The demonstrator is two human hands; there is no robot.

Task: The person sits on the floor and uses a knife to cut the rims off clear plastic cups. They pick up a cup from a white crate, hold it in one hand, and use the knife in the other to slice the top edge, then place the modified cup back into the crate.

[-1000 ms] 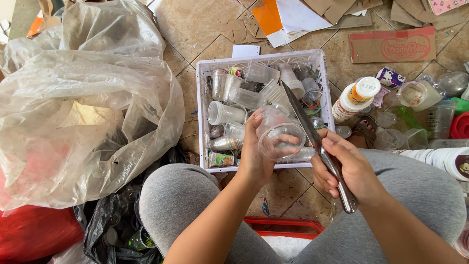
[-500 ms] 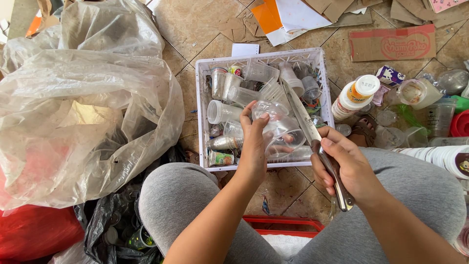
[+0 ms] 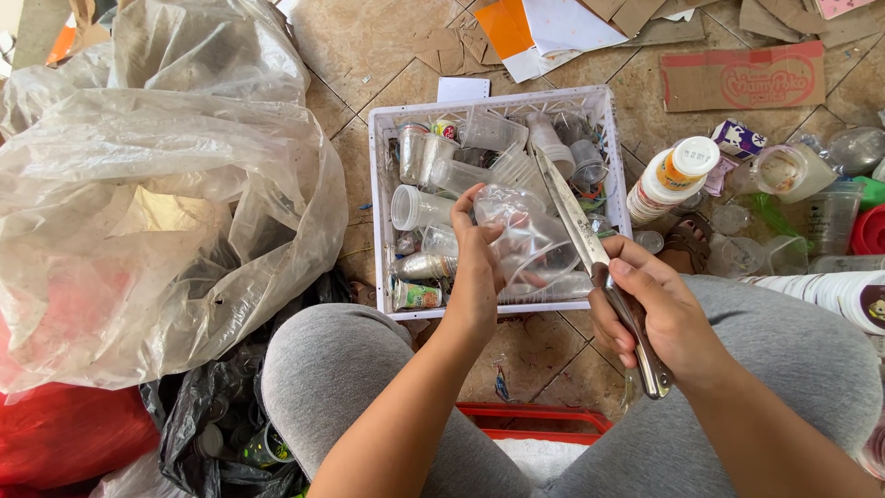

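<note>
Cups of clear plastic are being worked through over a white crate (image 3: 380, 221) set on a tiled floor, and one clear plastic cup (image 3: 527, 242) is held above the crate's near half, tipped on its side with its mouth turned toward the right. How far the work has come can be judged only roughly: the crate is already well filled with cups, small bottles and lids lying in all directions, while many more cups, tubs and a white bottle with an orange label (image 3: 669, 177) are left scattered on the floor to the right, so a good share appears to remain. The cup in hand looks whole and uncut as far as can be seen. The left hand (image 3: 477, 267) is raised from the lap with the wrist bent, its fingers closed round the cup's base and side. The right hand (image 3: 656, 309) is clenched on the handle of a long knife (image 3: 590, 249), whose blade is pointed up and to the left and lies just beside the cup's rim; whether steel touches plastic cannot be told. Both forearms are brought in over grey-clad knees. A large clear plastic bag (image 3: 157, 212) is heaped at the left, and a red tray edge (image 3: 535, 417) is seen between the legs.
</note>
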